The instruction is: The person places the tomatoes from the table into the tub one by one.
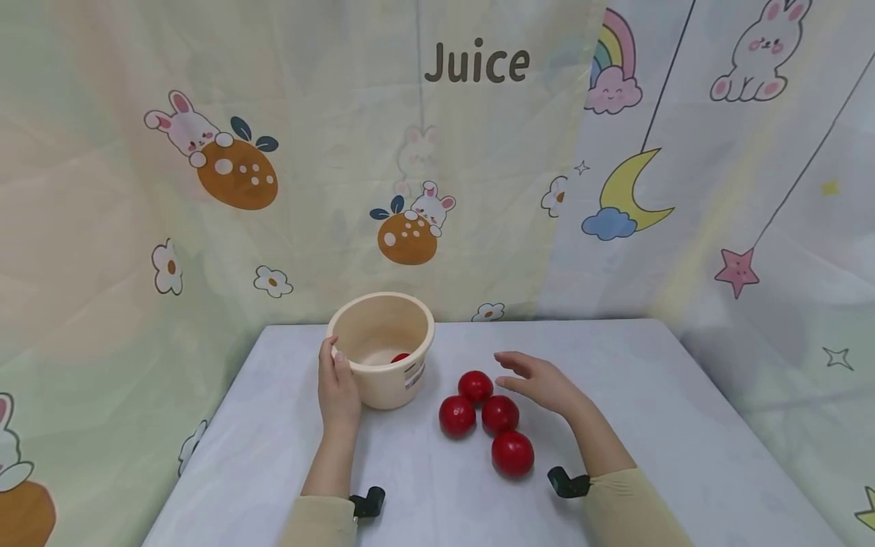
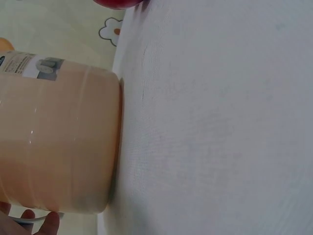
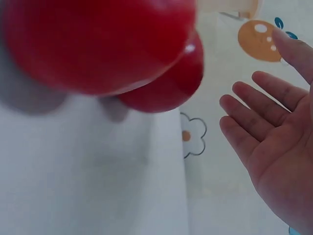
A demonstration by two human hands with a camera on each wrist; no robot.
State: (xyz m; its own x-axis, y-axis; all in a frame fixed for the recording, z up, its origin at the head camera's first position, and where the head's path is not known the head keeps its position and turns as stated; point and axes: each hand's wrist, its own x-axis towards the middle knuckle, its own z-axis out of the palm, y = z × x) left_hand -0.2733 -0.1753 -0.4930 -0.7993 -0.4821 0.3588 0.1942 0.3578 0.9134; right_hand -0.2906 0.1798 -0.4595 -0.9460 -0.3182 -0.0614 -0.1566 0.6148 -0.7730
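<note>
My left hand (image 1: 339,391) holds the left side of a cream plastic bucket (image 1: 386,386), with fingers at its rim. The bucket stands on the table, and part of a red ball (image 1: 400,357) shows inside it. In the left wrist view, fingertips (image 2: 49,224) touch the bucket's outer wall. Four glossy red balls lie close together right of the bucket: a far ball (image 1: 475,387), a left ball (image 1: 456,416), a middle ball (image 1: 500,415) and a near ball (image 1: 513,453). My right hand (image 1: 543,384) hovers beside the far ones, fingers spread, holding nothing.
A white cloth covers the table (image 1: 636,410). Printed curtains (image 1: 307,190) with rabbits, flowers and a moon hang behind it and along both sides. Black wrist cameras sit at the left cuff (image 1: 368,502) and right cuff (image 1: 567,483).
</note>
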